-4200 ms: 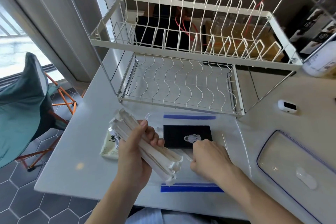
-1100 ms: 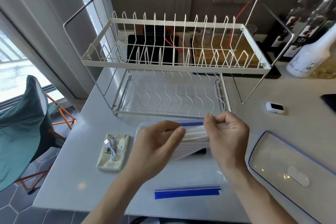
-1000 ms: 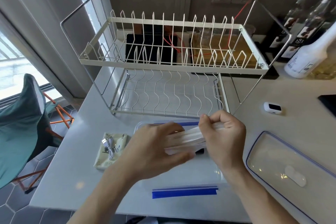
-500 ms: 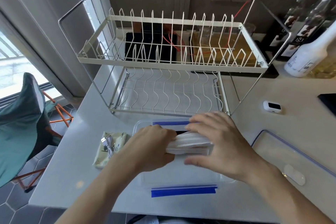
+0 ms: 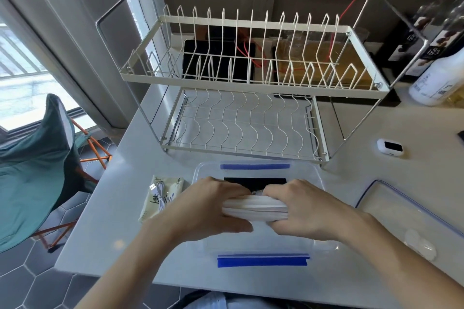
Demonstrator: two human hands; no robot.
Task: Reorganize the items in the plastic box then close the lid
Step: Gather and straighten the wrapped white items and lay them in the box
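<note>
Your left hand [image 5: 213, 208] and right hand [image 5: 303, 211] now hold the white bundle [image 5: 253, 208] low inside the clear box [image 5: 316, 173], one hand clamped on each end. A second ago you had it lifted above the box, pinched up high; now it sits level and down between your palms. Fingers [image 5: 226, 189] of both hands curl over the top of the bundle, thumbs under it, so both hands are closed on it. Can't tell if it touches the box floor yet.

Just beyond your fingertips a black card [image 5: 253, 180] lies flat in the box. Left of your left hand, outside the box, a cream packet [image 5: 163, 198] with a white cable [image 5: 157, 190] on it sits on the table [image 5: 120, 208], untouched. The lid [image 5: 391, 211] lies off to the right of your right hand, well apart from the box.

Meaning: the bundle is about placed, likely near side of the box. Packet and cable probably go in next, lid after that. Task roughly midway.
</note>
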